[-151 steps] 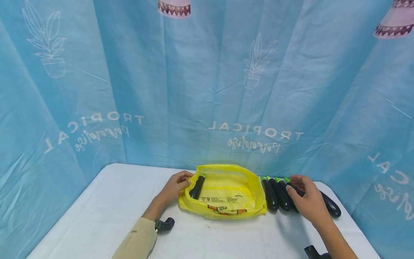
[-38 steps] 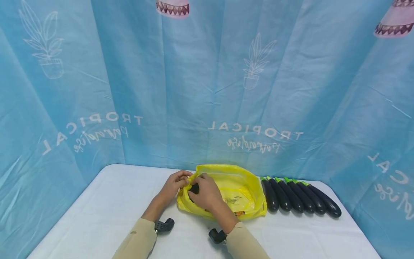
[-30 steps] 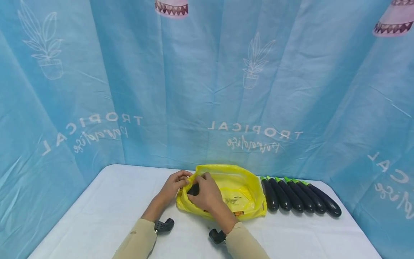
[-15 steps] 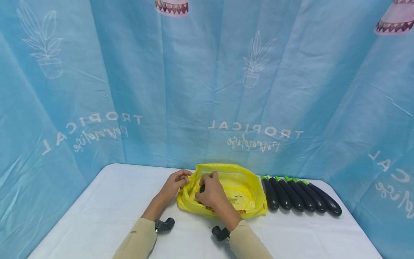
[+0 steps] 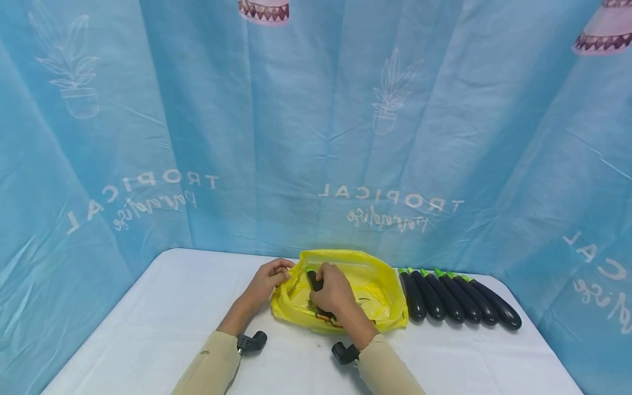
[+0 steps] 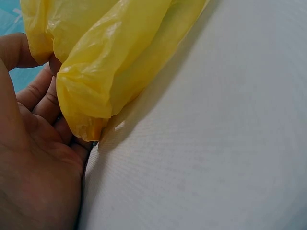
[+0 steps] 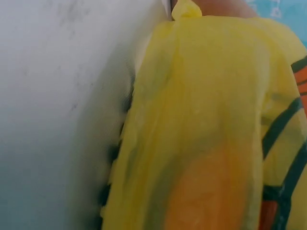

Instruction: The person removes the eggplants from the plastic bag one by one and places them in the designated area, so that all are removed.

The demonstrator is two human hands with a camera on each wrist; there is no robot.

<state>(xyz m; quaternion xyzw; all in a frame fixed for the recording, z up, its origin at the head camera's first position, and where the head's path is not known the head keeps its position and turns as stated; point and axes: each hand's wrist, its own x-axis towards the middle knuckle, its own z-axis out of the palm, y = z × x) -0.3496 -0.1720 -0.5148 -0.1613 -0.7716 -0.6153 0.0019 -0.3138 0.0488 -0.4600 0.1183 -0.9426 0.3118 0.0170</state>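
Note:
A yellow plastic bag [image 5: 296, 319] lies with its mouth spread wide at the table's middle. My left hand [image 5: 264, 284] pinches the bag's left rim between thumb and fingers; the left wrist view shows the thumb [image 6: 19, 50] against the gathered plastic. My right hand [image 5: 334, 289] reaches into the bag and grips a dark eggplant [image 5: 314, 280] around its middle. That eggplant's green stem end shows past the fingers, pointing to the back, while its lower part is hidden by the hand. In the right wrist view the bag's printed outer side [image 7: 211, 96] hides the right hand.
Several more eggplants [image 5: 446, 302] lie side by side in a row just right of the bag, green stems to the back. A white cloth covers the table [image 5: 148, 329]. A blue printed curtain [image 5: 296, 137] hangs behind and around it.
My right hand has left the eggplant row, entered the bag and gripped the eggplant lying at its left. Hand and eggplant have since shifted right inside the bag. My left hand has stayed put.

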